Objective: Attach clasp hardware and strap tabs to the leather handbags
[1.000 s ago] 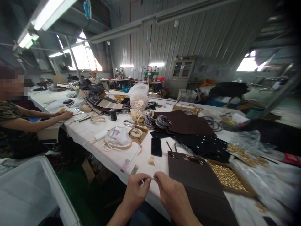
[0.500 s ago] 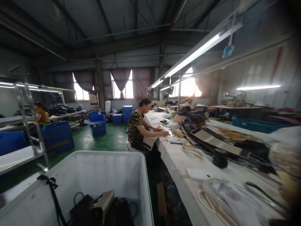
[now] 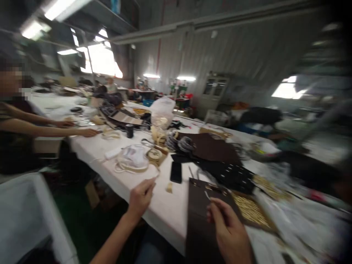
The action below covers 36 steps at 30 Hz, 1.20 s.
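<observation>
My left hand (image 3: pixel 141 196) hovers above the front edge of the white-covered table with its fingers pinched together; whatever it may hold is too small to make out. Pinched between the thumb and fingers of my right hand (image 3: pixel 228 227) is a thin pale strip (image 3: pixel 207 195). Under that hand lies a dark brown panel (image 3: pixel 199 216) with small metal fittings along its far edge. Just right of the panel is a box of gold-coloured metal pieces (image 3: pixel 251 211). A black phone (image 3: pixel 176 172) and a small beige scrap (image 3: pixel 169 188) lie between my hands.
A white bin (image 3: pixel 52 216) stands at the lower left. At the left, a co-worker's arms (image 3: pixel 55 126) reach over the table. A plastic bag with a cord (image 3: pixel 133 157), grey cord bundles (image 3: pixel 178 141) and dark perforated material (image 3: pixel 225 172) lie farther back.
My view has swung right, from the bin and room to the table. Both my hands have come into view, and the co-worker now appears closer at the left edge.
</observation>
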Tool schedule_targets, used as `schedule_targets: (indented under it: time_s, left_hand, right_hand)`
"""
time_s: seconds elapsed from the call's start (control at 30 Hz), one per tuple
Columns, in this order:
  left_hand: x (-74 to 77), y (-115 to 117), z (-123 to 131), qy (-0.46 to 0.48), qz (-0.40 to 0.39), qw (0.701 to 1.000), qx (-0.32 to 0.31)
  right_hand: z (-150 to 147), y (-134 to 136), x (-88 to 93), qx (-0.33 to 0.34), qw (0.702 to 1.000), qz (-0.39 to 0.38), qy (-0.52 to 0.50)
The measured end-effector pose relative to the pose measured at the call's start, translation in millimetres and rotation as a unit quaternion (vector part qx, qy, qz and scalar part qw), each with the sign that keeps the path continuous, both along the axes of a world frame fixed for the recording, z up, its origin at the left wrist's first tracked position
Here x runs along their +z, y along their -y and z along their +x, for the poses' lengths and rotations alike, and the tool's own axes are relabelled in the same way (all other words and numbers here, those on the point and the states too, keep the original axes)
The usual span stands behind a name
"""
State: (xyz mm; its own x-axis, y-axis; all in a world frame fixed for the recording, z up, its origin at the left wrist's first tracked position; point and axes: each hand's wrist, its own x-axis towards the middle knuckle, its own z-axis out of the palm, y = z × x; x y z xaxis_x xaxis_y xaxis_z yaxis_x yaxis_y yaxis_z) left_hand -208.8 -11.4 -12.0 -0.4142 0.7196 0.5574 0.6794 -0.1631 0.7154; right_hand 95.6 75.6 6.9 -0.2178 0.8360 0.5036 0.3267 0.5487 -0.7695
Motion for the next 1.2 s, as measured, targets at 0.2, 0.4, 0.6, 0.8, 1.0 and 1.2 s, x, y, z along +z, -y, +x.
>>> schedule_targets:
  time_s: [0.2, 0.4, 0.6, 0.8, 1.0, 1.2]
  left_hand:
    - [-53.8, -59, -41, -0.15, -0.075, 0.986, 0.005]
    - [-80.3, -78, -46, -0.205, -0.082, 0.974, -0.041]
    - [-74.9, -74, -35, -0.183, -0.052, 0.982, 0.0]
    - [-15.2, -100, 60, -0.06, -0.029, 0.984, -0.168]
    - [2.0, -152, 170, -0.006, -0.15, 0.94, -0.306]
    - [-24.6, -176, 200, -0.052, -0.203, 0.934, -0.29]
  right_hand:
    - [87, -34, -32.9, -0.122, 0.99, -0.022, 0.07]
    - [83, -86, -45.5, -0.054, 0.983, -0.009, 0.178]
    - [85, -131, -46.9, 0.001, 0.994, -0.065, 0.088]
    - [91, -141, -53.1, 0.048, 0.992, -0.112, 0.032]
    - [89, -142, -48.8, 0.067, 0.989, -0.109, 0.076]
    - [88, -145, -61.4, 0.047, 0.991, -0.097, 0.084]
